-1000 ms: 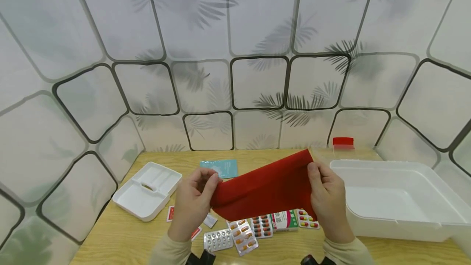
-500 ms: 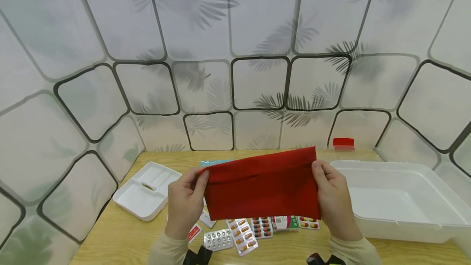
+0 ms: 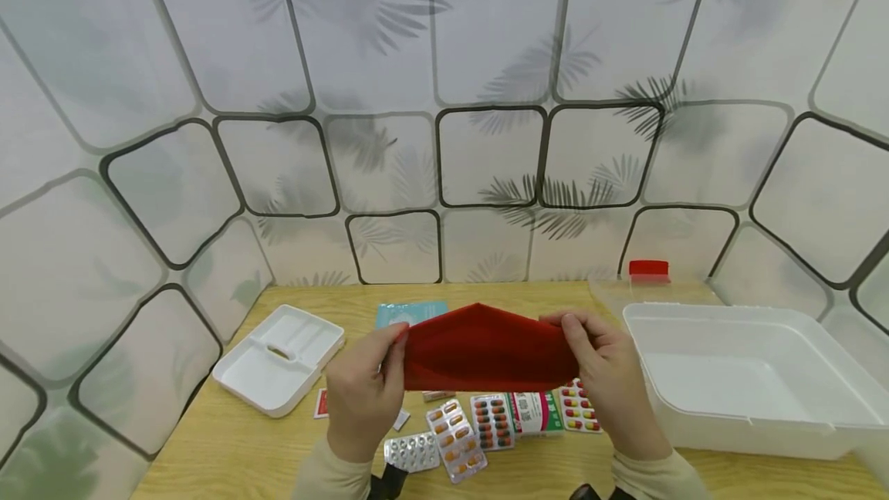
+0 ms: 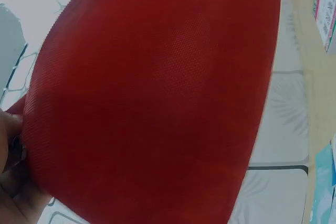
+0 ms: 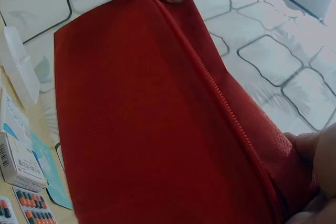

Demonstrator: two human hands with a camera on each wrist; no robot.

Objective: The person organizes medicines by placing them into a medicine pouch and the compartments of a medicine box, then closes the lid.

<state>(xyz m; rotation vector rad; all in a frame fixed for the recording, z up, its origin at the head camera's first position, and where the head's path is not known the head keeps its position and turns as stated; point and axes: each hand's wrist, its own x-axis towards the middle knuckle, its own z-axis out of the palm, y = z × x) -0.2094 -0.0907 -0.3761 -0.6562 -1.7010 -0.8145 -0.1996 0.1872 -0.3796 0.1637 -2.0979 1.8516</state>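
A red fabric zipper pouch (image 3: 489, 353) is held up in the air over the table, stretched between both hands. My left hand (image 3: 364, 396) pinches its left end, and my right hand (image 3: 611, 376) pinches its right end, thumbs toward me. In the head view its top edge rises to a peak in the middle. The zipper (image 5: 210, 82) runs along one long side in the right wrist view, teeth closed. Below the pouch lie a silver blister pack (image 3: 411, 452), one with orange capsules (image 3: 456, 440), another with dark and orange capsules (image 3: 492, 421), and a green-and-white medicine box (image 3: 535, 413).
A white divided tray (image 3: 260, 380) lies at the left. The large white bin (image 3: 750, 427) stands at the right, with a red-latched clear piece (image 3: 649, 270) behind it. A light-blue packet (image 3: 396, 315) lies behind the pouch, and a red-and-yellow capsule blister (image 3: 578, 407) by the right hand.
The pouch, first slanted, was pulled out flat and broad, then tipped so it looks narrower with a peaked top edge. Both hands keep their grip and have come slightly closer together since half a second ago.
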